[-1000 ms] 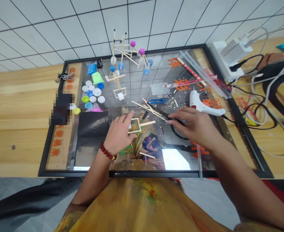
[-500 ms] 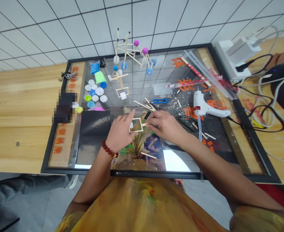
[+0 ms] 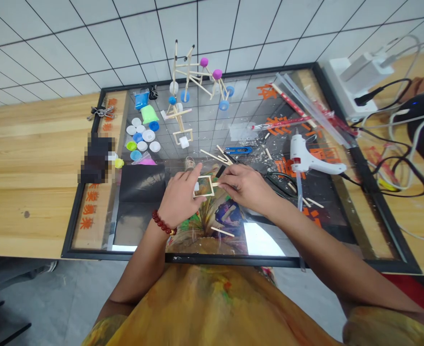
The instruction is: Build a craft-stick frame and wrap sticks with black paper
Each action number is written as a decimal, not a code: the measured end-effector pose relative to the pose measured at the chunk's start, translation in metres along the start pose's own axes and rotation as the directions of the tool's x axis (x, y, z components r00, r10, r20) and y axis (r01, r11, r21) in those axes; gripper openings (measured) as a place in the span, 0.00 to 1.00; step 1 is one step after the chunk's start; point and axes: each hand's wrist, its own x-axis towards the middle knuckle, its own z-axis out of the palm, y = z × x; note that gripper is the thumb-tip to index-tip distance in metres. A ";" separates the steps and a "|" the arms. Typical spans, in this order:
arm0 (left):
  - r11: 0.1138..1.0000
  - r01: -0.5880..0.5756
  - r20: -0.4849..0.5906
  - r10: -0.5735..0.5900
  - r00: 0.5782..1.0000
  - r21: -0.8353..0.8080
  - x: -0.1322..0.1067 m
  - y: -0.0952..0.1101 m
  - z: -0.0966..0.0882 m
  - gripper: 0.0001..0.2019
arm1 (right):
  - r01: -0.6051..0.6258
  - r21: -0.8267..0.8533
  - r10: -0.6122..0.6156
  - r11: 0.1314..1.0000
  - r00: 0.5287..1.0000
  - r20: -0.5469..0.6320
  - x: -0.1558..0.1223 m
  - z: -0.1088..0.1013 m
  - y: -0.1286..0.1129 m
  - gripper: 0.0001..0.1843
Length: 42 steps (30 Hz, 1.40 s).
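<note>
My left hand (image 3: 179, 192) rests on a small square frame of wooden sticks (image 3: 204, 186), its fingers holding the frame down on a painted sheet. My right hand (image 3: 243, 185) comes in from the right and pinches a short wooden stick (image 3: 216, 184), whose end touches the frame's right side. A small black piece (image 3: 220, 171) lies just beyond my right fingers. A loose pile of wooden sticks (image 3: 214, 155) lies above the hands. Another loose stick (image 3: 222, 232) lies below them.
A white glue gun (image 3: 311, 161) lies right of my hands, beside a black cable (image 3: 280, 182). Stick models with wheels (image 3: 193, 72) stand at the far side, near several coloured caps (image 3: 142, 137). A black sheet (image 3: 142, 183) lies left.
My right hand has moved left from the stick pile to the frame, now pinching a short stick. The view has shifted slightly. Little has changed over the last half second.
</note>
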 end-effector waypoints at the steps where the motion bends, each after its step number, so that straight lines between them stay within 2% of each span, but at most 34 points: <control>1: 1.000 -0.001 -0.003 0.001 1.000 -0.001 0.000 0.000 0.000 0.40 | 0.000 0.001 0.000 1.000 1.000 0.002 0.000 0.000 0.000 0.13; 15: 1.000 -0.016 0.001 0.015 1.000 0.020 0.000 -0.001 0.000 0.42 | -0.027 -0.057 0.030 0.998 0.999 0.044 0.000 -0.006 -0.001 0.12; 19: 1.000 -0.016 0.010 0.016 1.000 0.006 -0.001 -0.001 0.000 0.43 | -0.068 -0.042 0.065 0.997 0.994 -0.084 -0.009 -0.026 0.007 0.12; 22: 0.999 -0.030 0.010 0.030 0.999 -0.022 -0.001 -0.004 -0.002 0.45 | -0.187 0.017 0.188 0.982 0.976 -0.113 -0.026 -0.051 0.013 0.11; 24: 0.998 -0.040 0.006 0.040 0.999 -0.046 -0.002 -0.007 -0.003 0.47 | -0.339 0.040 0.341 0.940 0.935 -0.096 -0.043 -0.067 0.018 0.11; 25: 0.998 -0.039 0.006 0.040 0.999 -0.055 -0.003 -0.008 -0.004 0.48 | -0.444 0.042 0.446 0.895 0.889 -0.103 -0.051 -0.074 0.021 0.11; 26: 0.997 -0.034 0.008 0.035 0.999 -0.062 -0.003 -0.009 -0.005 0.49 | -0.562 0.037 0.562 0.826 0.820 -0.106 -0.058 -0.079 0.026 0.11; 27: 0.997 -0.025 0.013 0.026 1.000 -0.067 -0.004 -0.010 -0.006 0.50 | -0.672 0.031 0.671 0.739 0.732 -0.119 -0.065 -0.082 0.031 0.12; 29: 0.998 -0.007 0.026 0.009 1.000 -0.068 -0.004 -0.010 -0.008 0.51 | -0.819 0.027 0.809 0.574 0.562 -0.170 -0.073 -0.085 0.043 0.14; 30: 0.998 -0.001 0.032 0.003 0.999 -0.065 -0.005 -0.010 -0.008 0.51 | -0.855 0.029 0.841 0.518 0.503 -0.201 -0.075 -0.084 0.049 0.15; 32: 0.998 0.004 0.038 -0.001 0.999 -0.058 -0.004 -0.010 -0.008 0.52 | -0.886 0.042 0.864 0.463 0.440 -0.244 -0.074 -0.082 0.060 0.17; 35: 0.999 0.002 0.031 0.000 1.000 -0.047 -0.004 -0.011 -0.007 0.51 | -0.896 0.052 0.872 0.442 0.415 -0.259 -0.065 -0.078 0.070 0.23; 38: 0.999 -0.010 0.008 0.010 1.000 -0.034 -0.003 -0.011 -0.005 0.49 | -0.906 -0.049 0.866 0.421 0.418 -0.275 -0.059 -0.078 0.073 0.28; 40: 1.000 -0.016 -0.005 0.016 1.000 -0.025 -0.003 -0.011 -0.004 0.48 | -0.885 -0.130 0.833 0.447 0.465 -0.301 -0.060 -0.079 0.074 0.30; 42: 1.000 -0.018 -0.010 0.018 1.000 -0.017 -0.003 -0.011 -0.004 0.48 | -0.844 -0.143 0.779 0.517 0.534 -0.329 -0.065 -0.081 0.075 0.31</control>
